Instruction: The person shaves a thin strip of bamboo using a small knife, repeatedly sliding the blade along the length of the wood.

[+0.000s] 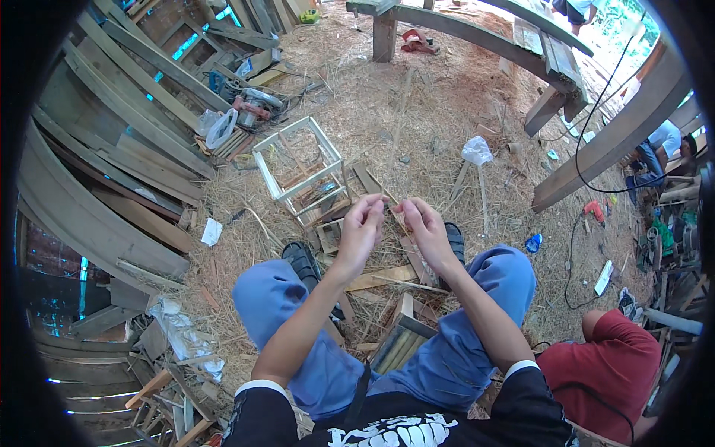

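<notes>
My left hand (363, 229) and my right hand (424, 228) are raised in front of my knees, fingertips pinched and almost meeting. Whatever they pinch is too small or thin to make out. Just beyond my left hand stands a small open frame of pale wooden sticks (332, 165). Beneath my hands, wood offcuts and a flat light board (383, 278) lie between my sandalled feet. Between my thighs shows a low wooden box or stool with a slatted top (402, 344), on which I seem to sit.
Planks (141, 141) lean along the left wall, with corded power tools (253, 104) beside them. A heavy timber bench (462, 28) stands at the back. On the right are a red drill (593, 210) with its cord, a person in red (599, 372) close by, and another person (663, 145) farther off.
</notes>
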Tool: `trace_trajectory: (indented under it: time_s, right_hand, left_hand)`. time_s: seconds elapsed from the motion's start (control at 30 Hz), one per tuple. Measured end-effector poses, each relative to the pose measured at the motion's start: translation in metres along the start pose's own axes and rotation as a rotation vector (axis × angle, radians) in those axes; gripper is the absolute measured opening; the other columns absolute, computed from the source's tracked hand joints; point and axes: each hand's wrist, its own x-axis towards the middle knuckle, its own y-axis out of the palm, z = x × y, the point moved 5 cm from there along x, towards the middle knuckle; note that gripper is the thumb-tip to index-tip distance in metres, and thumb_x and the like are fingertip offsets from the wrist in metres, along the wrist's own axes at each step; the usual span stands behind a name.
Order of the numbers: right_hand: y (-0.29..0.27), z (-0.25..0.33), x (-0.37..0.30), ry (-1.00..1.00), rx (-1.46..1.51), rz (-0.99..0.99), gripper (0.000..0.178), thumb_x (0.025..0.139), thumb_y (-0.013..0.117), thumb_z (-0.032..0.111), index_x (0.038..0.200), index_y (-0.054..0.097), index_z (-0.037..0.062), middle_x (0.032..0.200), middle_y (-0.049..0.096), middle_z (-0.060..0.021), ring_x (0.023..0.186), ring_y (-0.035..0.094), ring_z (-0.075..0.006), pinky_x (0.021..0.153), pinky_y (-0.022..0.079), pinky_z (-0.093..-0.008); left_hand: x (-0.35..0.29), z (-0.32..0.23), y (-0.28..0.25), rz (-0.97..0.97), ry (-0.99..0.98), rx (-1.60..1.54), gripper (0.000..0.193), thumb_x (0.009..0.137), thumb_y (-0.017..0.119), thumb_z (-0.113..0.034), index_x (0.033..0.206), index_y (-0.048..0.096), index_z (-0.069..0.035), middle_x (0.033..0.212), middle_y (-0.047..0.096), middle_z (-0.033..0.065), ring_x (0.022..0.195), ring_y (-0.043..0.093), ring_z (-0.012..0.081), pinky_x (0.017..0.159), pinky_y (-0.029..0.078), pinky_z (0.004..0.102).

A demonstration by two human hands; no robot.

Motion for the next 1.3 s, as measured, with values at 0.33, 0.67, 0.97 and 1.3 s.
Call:
trace_trajectory:
  time_s: [0.33, 0.67, 0.97, 1.3]
  right_hand:
    - [-0.023, 0.044, 0.002, -0.419, -0.671, 0.102, 0.030, 0.097, 0.060, 0.034, 0.090, 0.062, 0.0048, 0.071, 0.057, -0.0148, 0.067, 0.057, -0.0329, 0.063, 0.043, -0.0418]
    - [-0.026, 0.053, -0.004, -0.533, -0.756, 0.130, 0.031, 0.093, 0.065, 0.034, 0.084, 0.060, 0.0041, 0.069, 0.057, -0.0135, 0.066, 0.060, -0.0334, 0.062, 0.044, -0.0427]
    - [-0.021, 0.055, 0.002, -0.553, -0.777, 0.092, 0.018, 0.087, 0.067, 0.020, 0.091, 0.063, 0.0029, 0.071, 0.059, -0.0148, 0.065, 0.059, -0.0335, 0.061, 0.046, -0.0410]
    - [-0.009, 0.054, -0.002, -0.577, -0.737, 0.147, 0.023, 0.094, 0.064, 0.027, 0.088, 0.062, 0.0042, 0.072, 0.059, -0.0136, 0.070, 0.059, -0.0329, 0.067, 0.045, -0.0431]
  left_hand:
    - [-0.007, -0.006, 0.023, 0.168, -0.155, -0.368, 0.042, 0.104, 0.048, -0.009, 0.146, 0.048, -0.008, 0.081, 0.053, 0.0008, 0.056, 0.037, 0.0051, 0.052, 0.033, 0.0222]
    - [-0.025, -0.007, 0.019, 0.250, -0.198, -0.300, 0.039, 0.104, 0.049, -0.012, 0.142, 0.051, -0.006, 0.075, 0.047, -0.0012, 0.053, 0.029, 0.0045, 0.049, 0.026, 0.0222]
    - [-0.034, -0.004, 0.005, 0.168, -0.259, -0.279, 0.030, 0.104, 0.050, -0.012, 0.132, 0.057, -0.005, 0.073, 0.044, -0.0034, 0.053, 0.029, 0.0029, 0.046, 0.023, 0.0222]
    - [-0.034, -0.015, 0.001, 0.163, -0.253, -0.341, 0.044, 0.103, 0.047, -0.012, 0.147, 0.046, -0.008, 0.073, 0.042, -0.0049, 0.051, 0.027, 0.0026, 0.046, 0.022, 0.0209]
